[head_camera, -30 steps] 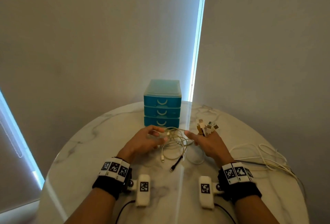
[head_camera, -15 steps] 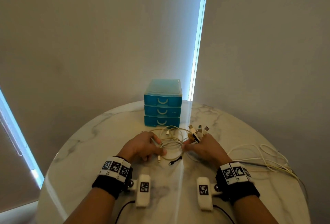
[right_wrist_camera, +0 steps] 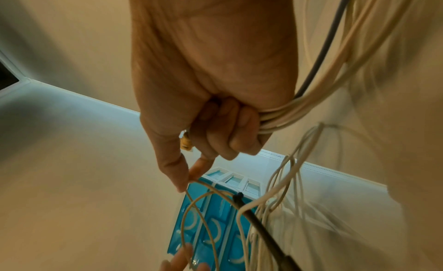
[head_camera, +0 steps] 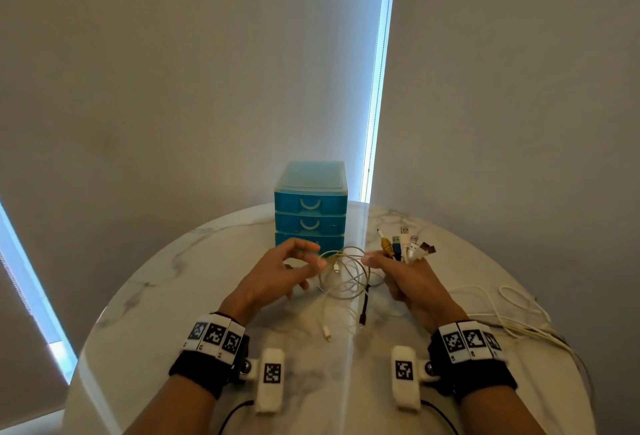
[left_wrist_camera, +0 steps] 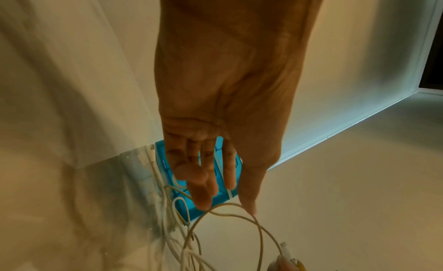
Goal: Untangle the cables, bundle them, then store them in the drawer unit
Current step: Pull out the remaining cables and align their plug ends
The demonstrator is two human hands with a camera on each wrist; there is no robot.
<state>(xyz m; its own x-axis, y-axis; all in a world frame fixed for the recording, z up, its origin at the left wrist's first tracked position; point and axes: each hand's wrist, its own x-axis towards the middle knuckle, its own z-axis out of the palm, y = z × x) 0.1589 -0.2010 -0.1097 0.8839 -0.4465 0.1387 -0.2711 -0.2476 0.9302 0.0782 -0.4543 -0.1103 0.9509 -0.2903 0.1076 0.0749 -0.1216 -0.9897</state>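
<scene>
My right hand [head_camera: 401, 272] grips a bundle of pale cables [right_wrist_camera: 275, 115] in its curled fingers, and several coloured plugs [head_camera: 403, 247] stick up above the fist. Its thumb and forefinger also pinch a thin cream loop [right_wrist_camera: 184, 218]. That loop [head_camera: 343, 296] hangs between my hands above the marble table [head_camera: 173, 296]; a black end [head_camera: 363, 310] and a white plug [head_camera: 327, 334] dangle from it. My left hand [head_camera: 313, 254] is spread, its fingertips [left_wrist_camera: 203, 205] just touching the loop [left_wrist_camera: 239, 216] without gripping. The blue three-drawer unit [head_camera: 310, 206] stands behind, all drawers closed.
The bundle's loose tails [head_camera: 512, 313] trail over the table to the right, towards its edge. The round table stands in a corner, with walls close behind the drawer unit. Bare marble lies at the left and front.
Both hands have risen off the table with the cables. My left hand has let go of its pinch and spread its fingers. The loop now hangs with its ends dangling.
</scene>
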